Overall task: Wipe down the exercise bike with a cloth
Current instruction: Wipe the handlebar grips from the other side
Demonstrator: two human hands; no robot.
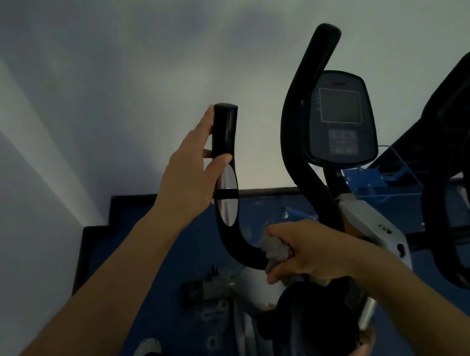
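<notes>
Standing against a pale wall [57, 90] in dim light, the person faces the exercise bike [351, 225] with both bare arms stretched forward. Furthest left, the left hand [189, 177] holds the left handlebar [224, 158] near its capped upper end; the palm lies along the black grip, the thumb crosses the front of the bar just above the silver sensor plate [227, 198], and the fingers [205, 124] reach up behind the grip, so the hand is wrapped around the bar. From there the bar curves down and right in a U bend. At the bottom of that bend the right hand [307, 255] clutches a grey cloth [276, 252], fingers curled over it, and presses the bunched cloth against the bar where it runs toward the stem. Above that hand the right handlebar [306, 103] rises in an S curve, and just beside it sits the console [342, 117] with its dark screen. Below the right hand a round black knob [315, 327] juts from the bike's silver post. Blue floor [154, 257] shows beneath the arms, with the toes of two white shoes [147, 350] at the bottom edge. At the far right stands more black gym equipment [469, 152], blurred and too dark to make out.
</notes>
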